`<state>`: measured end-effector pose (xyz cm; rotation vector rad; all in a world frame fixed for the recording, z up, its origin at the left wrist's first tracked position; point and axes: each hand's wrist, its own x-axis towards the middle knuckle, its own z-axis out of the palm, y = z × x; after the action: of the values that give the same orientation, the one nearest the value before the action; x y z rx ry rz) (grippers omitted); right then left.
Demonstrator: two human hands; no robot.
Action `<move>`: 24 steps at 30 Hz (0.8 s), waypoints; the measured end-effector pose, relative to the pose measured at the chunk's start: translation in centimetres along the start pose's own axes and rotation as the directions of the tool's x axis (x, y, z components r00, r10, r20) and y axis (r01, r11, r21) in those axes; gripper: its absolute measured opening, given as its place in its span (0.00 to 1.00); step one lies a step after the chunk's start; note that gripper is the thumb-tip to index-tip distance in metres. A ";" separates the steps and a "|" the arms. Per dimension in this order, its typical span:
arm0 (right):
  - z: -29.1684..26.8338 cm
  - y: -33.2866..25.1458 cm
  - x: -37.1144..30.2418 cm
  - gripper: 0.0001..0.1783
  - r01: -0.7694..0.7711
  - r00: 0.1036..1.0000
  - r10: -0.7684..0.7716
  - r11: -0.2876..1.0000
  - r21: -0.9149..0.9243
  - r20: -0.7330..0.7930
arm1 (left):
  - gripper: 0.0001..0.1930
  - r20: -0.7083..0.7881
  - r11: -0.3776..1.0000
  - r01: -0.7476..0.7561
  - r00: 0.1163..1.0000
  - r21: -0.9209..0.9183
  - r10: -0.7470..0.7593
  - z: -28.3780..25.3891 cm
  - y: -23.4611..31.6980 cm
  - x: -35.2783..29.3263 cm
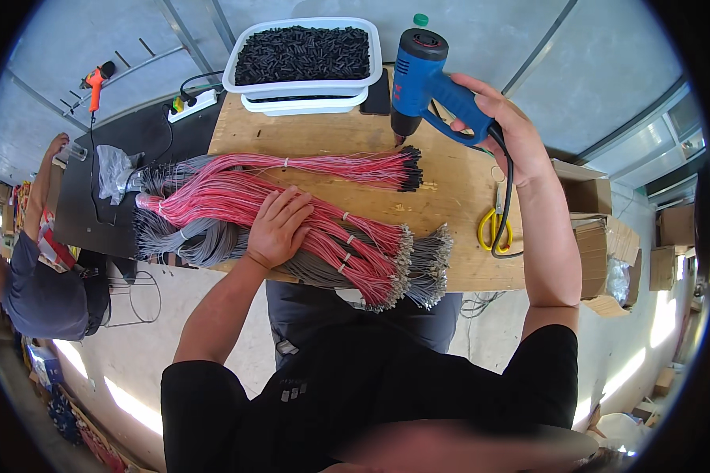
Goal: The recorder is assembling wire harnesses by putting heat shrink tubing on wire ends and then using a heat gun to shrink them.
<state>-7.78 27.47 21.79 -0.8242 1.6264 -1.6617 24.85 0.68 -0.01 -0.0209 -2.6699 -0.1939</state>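
My right hand (506,118) grips the handle of a blue heat gun (420,79), whose nozzle points down at the table near the black-tipped ends of a red wire bundle (355,168). My left hand (282,226) lies spread on a thicker bundle of red wires (221,193), tied at intervals and ending in pale connectors (398,272). Grey wires (213,243) run beneath and beside the red ones. The heat gun's black cord (509,177) hangs past my right wrist.
A white tub (373,55) of short black tubes stands at the back, stacked on another. Yellow-handled scissors (495,229) lie at the right, cardboard boxes (607,252) beyond. On the left are a power strip (193,106), a plastic bag (116,169), an orange heat gun (96,83) and another person (43,284).
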 end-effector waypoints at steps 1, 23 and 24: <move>0.2 -0.1 -0.1 0.32 -0.007 1.000 0.007 1.000 0.007 -0.017 | 0.21 -0.005 1.000 0.001 1.000 0.000 -0.001 0.0 0.0 -0.1; 1.8 -0.4 -0.7 0.29 -0.023 0.994 0.022 1.000 -0.004 -0.104 | 0.20 -0.074 1.000 -0.003 0.997 0.015 0.004 0.1 0.0 -0.3; 1.8 -0.4 -0.8 0.29 -0.023 0.994 0.022 1.000 -0.007 -0.104 | 0.20 -0.077 1.000 -0.003 0.997 0.014 0.004 0.1 0.0 -0.4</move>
<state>-5.87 27.03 22.25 -0.7318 1.7081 -1.7084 25.11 0.74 -0.28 -0.0138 -2.5943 -0.1721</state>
